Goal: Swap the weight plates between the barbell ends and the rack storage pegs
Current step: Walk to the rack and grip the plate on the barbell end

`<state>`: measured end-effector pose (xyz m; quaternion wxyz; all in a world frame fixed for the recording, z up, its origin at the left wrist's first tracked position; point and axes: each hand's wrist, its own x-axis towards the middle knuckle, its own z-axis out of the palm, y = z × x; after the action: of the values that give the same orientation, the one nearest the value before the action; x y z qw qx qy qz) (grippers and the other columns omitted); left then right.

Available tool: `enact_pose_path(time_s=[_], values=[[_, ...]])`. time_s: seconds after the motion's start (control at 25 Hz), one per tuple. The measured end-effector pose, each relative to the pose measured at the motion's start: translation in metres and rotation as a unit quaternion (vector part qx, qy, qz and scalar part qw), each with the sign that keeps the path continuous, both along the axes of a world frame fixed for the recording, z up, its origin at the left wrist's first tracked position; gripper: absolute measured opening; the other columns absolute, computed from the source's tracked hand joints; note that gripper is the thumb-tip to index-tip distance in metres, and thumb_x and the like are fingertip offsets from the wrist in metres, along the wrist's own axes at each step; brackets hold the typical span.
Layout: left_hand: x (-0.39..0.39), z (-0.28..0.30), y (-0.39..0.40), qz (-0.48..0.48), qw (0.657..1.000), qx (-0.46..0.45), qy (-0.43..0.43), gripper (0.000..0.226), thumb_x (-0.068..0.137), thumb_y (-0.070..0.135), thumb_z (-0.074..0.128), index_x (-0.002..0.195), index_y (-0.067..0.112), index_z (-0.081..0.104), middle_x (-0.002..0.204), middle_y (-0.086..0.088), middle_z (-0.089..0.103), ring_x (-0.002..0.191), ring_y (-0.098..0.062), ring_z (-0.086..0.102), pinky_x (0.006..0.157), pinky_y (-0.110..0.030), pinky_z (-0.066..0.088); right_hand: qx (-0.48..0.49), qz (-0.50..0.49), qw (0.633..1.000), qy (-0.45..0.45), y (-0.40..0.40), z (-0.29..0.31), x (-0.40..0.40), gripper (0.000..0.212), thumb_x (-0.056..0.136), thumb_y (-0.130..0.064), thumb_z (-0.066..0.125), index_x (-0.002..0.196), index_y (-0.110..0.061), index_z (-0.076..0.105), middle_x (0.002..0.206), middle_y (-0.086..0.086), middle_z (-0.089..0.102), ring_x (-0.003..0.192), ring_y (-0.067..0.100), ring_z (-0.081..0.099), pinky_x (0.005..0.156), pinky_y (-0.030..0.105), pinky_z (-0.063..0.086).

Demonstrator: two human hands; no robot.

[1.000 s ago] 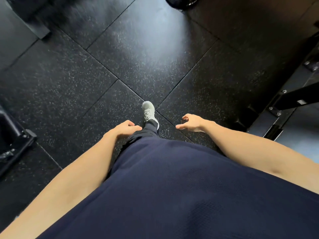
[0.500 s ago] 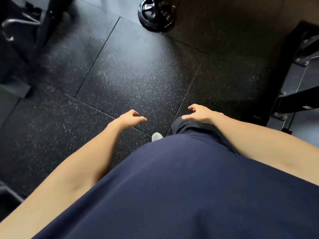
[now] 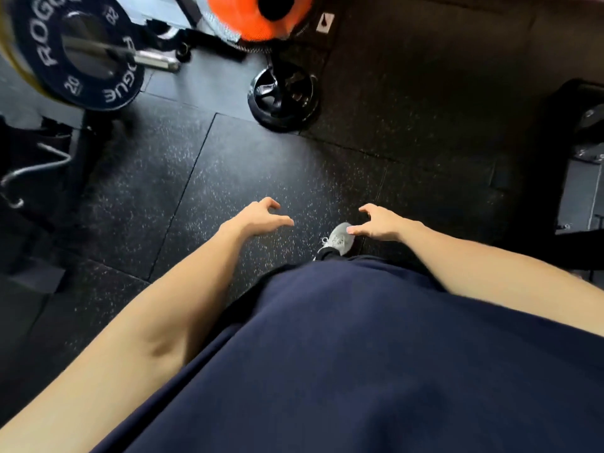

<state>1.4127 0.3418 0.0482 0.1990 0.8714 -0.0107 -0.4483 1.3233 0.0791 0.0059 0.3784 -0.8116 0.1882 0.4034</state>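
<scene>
While both hands are hanging loose over the speckled rubber floor [image 3: 255,152], I'm gripping nothing — my left hand [image 3: 258,217] and right hand [image 3: 380,222] are relaxed, fingers lightly curled. Well ahead and left of my left hand, a dark 20 plate [image 3: 81,76] is sitting on the barbell sleeve [image 3: 153,58]. Straight ahead of both hands, a black plate [image 3: 284,93] is lying near an orange one [image 3: 261,21].

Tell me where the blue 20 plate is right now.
In the head view, the blue 20 plate sits at the top left on the barbell sleeve, left of the orange object and the black plate on the floor.
</scene>
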Motion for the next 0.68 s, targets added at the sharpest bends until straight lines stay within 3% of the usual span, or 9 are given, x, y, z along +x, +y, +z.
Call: enact_pose_path(time_s=[0.2,0.44,0.56,0.68], values=[[0.099,0.014,-0.069,-0.095,0.995,0.002,-0.012,0.068,0.083,0.05,0.068,0.139,0.02,0.045,0.132,-0.007,0.051,0.096,-0.019,0.05,0.082,-0.029,0.037,-0.006,-0.088,0.996,-0.011,-0.043,0.013,0.069,0.089,0.08,-0.049,0.071,0.15,-0.016,0.027,0.153,0.014,0.033,0.132,0.031,0.045,0.109,0.043,0.037],[0.187,0.008,-0.179,-0.267,0.963,0.002,-0.018,0.065,0.081,0.049,0.071,0.136,0.021,0.049,0.13,-0.009,0.054,0.103,-0.019,0.049,0.084,-0.028,0.038,-0.009,-0.27,0.963,-0.002,-0.097,0.016,0.081,0.091,0.078,-0.052,0.071,0.15,-0.022,0.024,0.155,0.011,0.028,0.128,0.03,0.048,0.109,0.048,0.037],[0.22,-0.005,-0.245,-0.389,0.921,0.0,-0.001,0.074,0.077,0.052,0.074,0.138,0.02,0.047,0.138,-0.008,0.05,0.12,-0.023,0.05,0.096,-0.032,0.041,-0.015,-0.391,0.92,0.001,-0.108,0.015,0.072,0.091,0.077,-0.054,0.071,0.149,-0.023,0.025,0.154,0.01,0.031,0.129,0.029,0.047,0.108,0.046,0.038],[0.233,-0.011,-0.313,-0.502,0.864,-0.008,0.023,0.077,0.075,0.056,0.073,0.139,0.024,0.045,0.137,-0.004,0.049,0.112,-0.02,0.051,0.101,-0.039,0.044,-0.035,-0.505,0.862,0.021,-0.111,0.017,0.057,0.09,0.077,-0.055,0.071,0.149,-0.024,0.026,0.15,0.009,0.035,0.131,0.028,0.044,0.108,0.046,0.037]])
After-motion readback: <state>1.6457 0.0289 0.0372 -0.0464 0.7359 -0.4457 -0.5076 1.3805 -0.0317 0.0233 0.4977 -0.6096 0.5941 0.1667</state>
